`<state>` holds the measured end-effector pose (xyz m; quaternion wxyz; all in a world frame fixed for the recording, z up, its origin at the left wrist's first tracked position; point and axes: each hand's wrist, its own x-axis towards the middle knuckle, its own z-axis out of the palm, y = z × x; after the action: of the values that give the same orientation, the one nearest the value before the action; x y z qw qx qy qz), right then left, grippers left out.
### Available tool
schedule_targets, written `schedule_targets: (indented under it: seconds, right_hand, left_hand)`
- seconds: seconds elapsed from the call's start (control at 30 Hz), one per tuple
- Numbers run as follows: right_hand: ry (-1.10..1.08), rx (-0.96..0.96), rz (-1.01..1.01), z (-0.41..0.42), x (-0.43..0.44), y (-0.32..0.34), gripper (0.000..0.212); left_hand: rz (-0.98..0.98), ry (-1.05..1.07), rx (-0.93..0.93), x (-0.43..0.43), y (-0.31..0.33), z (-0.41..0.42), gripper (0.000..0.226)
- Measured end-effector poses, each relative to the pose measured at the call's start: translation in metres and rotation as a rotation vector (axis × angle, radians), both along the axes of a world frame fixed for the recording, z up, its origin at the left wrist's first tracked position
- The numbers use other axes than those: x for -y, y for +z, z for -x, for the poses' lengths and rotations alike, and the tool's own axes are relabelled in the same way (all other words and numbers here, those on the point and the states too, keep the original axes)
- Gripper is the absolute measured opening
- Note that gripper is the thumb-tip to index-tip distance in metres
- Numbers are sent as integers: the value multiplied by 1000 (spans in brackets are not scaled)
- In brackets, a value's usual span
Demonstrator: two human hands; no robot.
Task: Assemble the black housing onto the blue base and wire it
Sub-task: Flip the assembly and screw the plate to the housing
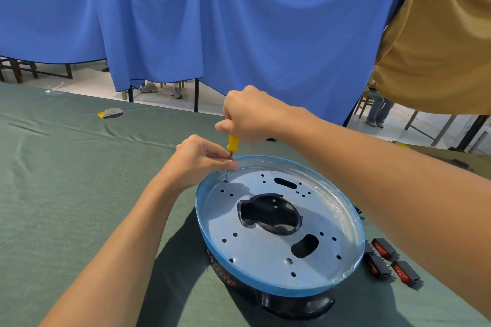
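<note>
Right hand [251,115] around yellow screwdriver [233,142] handle, left hand [200,160] fingertips on shaft

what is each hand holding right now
left hand: pinching the metal shaft of the screwdriver, whose tip sits in a hole of the blue base.
right hand: gripping the screwdriver's yellow handle.

I note a table under a green cloth [66,194], creased on the left. On the far side a blue curtain [239,21] hangs across most of the width, its hem above the floor. A tan curtain [438,48] hangs to its right. Below the hems I see a pale floor [164,103], wooden furniture legs [18,69] at far left, a dark metal post [196,95] and pale shoes [148,87]. Lighting is even.
</note>
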<state>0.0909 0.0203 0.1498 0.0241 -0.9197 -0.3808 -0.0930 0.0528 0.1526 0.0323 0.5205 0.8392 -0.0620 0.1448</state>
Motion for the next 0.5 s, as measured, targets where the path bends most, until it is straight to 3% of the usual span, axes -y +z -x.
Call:
schedule_targets:
  seconds: [0.13, 0.37, 0.5]
  right_hand:
    - [79, -17, 47, 4, -2, 5, 19]
    - [2, -3, 45, 1, -3, -1, 40]
    - [37, -90, 190, 7, -5, 10, 25]
  left_hand:
    - [-17, -53, -24, -3, 0, 0, 27]
    - [-34, 13, -17, 3, 0, -1, 8]
    - [-103, -63, -45, -1, 2, -2, 9]
